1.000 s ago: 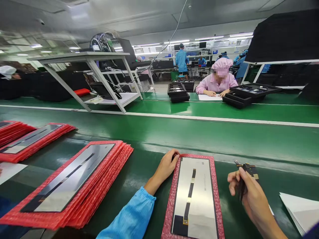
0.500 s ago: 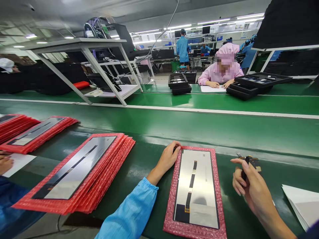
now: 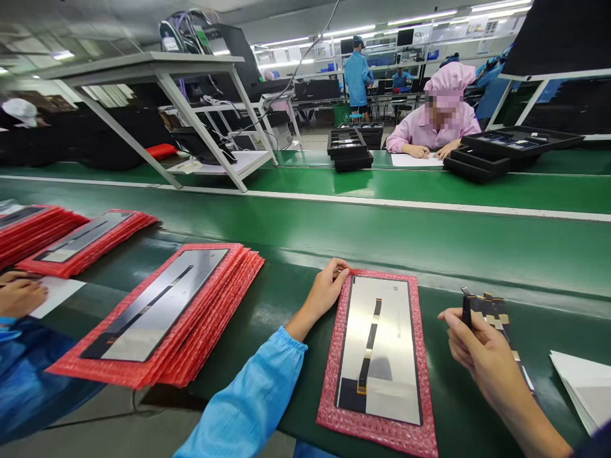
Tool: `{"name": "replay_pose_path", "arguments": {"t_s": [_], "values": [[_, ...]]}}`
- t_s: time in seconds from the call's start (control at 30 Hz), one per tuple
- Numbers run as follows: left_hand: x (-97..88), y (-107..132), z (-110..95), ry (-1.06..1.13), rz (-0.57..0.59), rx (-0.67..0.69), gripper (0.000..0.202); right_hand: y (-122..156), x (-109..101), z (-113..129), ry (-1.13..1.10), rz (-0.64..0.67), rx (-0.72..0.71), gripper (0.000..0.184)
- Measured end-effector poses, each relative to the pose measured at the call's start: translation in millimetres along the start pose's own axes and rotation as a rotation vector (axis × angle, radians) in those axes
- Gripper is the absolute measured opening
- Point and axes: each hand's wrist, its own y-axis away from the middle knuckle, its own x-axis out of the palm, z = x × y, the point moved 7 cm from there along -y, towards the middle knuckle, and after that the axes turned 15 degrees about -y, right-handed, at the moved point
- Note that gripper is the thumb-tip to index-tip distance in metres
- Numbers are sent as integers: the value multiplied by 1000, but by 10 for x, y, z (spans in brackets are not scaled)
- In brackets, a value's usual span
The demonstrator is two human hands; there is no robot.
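A silver display panel (image 3: 391,343) lies on a red bubble-wrap sheet (image 3: 420,381) on the dark green bench, a thin flex cable running down its middle. My left hand (image 3: 327,289), in a blue sleeve, pinches the sheet's far left corner. My right hand (image 3: 482,356) hovers to the right of the panel, holding a dark strip of small flex parts (image 3: 494,312) upright between thumb and fingers.
A stack of red-wrapped panels (image 3: 157,312) lies to my left, two more stacks (image 3: 90,242) beyond it. A neighbour's hand (image 3: 19,296) rests on white paper at far left. White sheets (image 3: 585,388) lie at right. Across the green conveyor (image 3: 382,229) a seated person in pink (image 3: 442,121) works beside black trays (image 3: 348,149).
My view has tilted down, and the neighbour's hand has come into sight at left. My right hand has turned, showing more of the strip. My left hand stays on the corner.
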Motion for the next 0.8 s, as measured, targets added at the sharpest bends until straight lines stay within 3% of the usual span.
{"name": "replay_pose_path", "arguments": {"t_s": [0.33, 0.57, 0.67, 0.8], "values": [[13, -5, 15, 19, -7, 7, 14, 27, 51, -18, 235, 66, 18, 36], [22, -1, 59, 35, -7, 3, 18, 98, 250, 116, 607, 139, -150, 33], [20, 0, 57, 33, -8, 1, 20, 146, 354, 42, 719, 241, -232, 24], [19, -2, 26, 41, -7, 12, 24, 277, 543, -169, 776, 525, -306, 23]]}}
